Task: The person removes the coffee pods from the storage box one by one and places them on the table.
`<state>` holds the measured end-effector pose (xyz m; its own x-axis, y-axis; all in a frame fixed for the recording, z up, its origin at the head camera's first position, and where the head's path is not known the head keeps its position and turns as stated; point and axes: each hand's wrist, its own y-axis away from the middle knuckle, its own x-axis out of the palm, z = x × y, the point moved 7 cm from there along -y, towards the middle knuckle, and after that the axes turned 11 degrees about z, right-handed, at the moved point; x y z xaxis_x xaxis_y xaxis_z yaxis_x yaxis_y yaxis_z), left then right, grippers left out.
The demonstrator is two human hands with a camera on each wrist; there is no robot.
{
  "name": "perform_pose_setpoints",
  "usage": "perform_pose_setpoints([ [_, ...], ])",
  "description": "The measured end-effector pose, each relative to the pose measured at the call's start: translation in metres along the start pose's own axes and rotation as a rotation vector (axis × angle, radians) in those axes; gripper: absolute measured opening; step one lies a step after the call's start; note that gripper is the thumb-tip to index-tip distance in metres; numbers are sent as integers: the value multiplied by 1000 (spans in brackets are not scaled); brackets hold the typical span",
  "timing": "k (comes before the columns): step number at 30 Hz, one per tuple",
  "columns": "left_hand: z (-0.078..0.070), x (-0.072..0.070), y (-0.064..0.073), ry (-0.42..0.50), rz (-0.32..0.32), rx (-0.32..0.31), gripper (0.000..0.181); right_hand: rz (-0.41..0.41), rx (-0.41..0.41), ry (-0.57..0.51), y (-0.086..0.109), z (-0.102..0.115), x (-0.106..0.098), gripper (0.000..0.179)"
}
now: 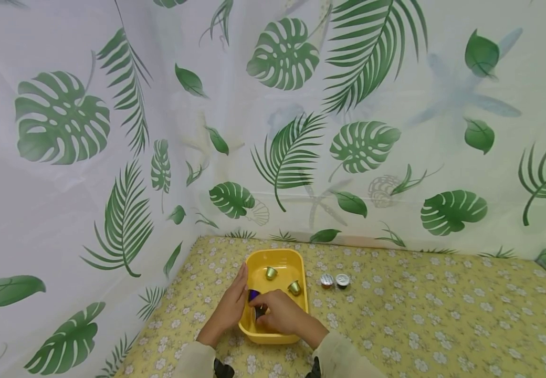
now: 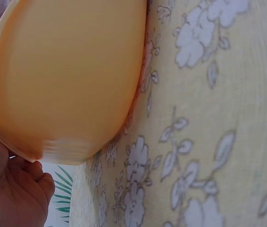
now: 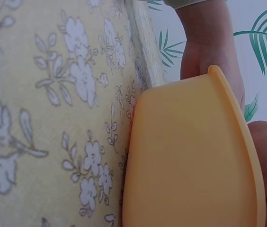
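A yellow plastic tub (image 1: pixel 273 338) with rounded corners stands on the flowered cloth. My left hand (image 1: pixel 230 307) grips its left rim; in the left wrist view, the fingers (image 2: pixel 31 182) curl under that rim. Reaching inside the tub, my right hand (image 1: pixel 282 313) pinches a dark coffee capsule (image 1: pixel 260 312) at its fingertips, partly hidden by them. Close beside it is a purple-blue capsule (image 1: pixel 253 295), near the tub's left wall. Two green-gold capsules, one toward the back (image 1: pixel 271 273) and one at the right (image 1: pixel 294 287), lie on the tub's floor.
Right of the tub, two capsules with silvery lids, a left one (image 1: pixel 327 281) and a right one (image 1: pixel 342 281), sit side by side on the cloth (image 1: pixel 443 315). A leaf-printed white sheet (image 1: pixel 292 220) hangs behind and along the left side.
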<state>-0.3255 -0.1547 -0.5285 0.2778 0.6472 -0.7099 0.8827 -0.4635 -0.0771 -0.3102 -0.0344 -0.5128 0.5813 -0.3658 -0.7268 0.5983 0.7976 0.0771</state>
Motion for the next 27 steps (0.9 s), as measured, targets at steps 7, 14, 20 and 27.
perform_pose_setpoints([
  [7, 2, 7, 1, 7, 11, 6, 55, -89, -21, -46, 12, 0, -4, 38],
  [14, 2, 6, 2, 8, -9, 6, 55, -175, -24, -106, 24, -3, -11, 35],
  [20, 3, 2, 1, 0, -11, -1, 54, -211, 13, -130, 30, -6, -16, 41],
  [27, 2, 0, -1, -9, -7, -1, 54, -273, -12, -112, 44, -2, -23, 40],
])
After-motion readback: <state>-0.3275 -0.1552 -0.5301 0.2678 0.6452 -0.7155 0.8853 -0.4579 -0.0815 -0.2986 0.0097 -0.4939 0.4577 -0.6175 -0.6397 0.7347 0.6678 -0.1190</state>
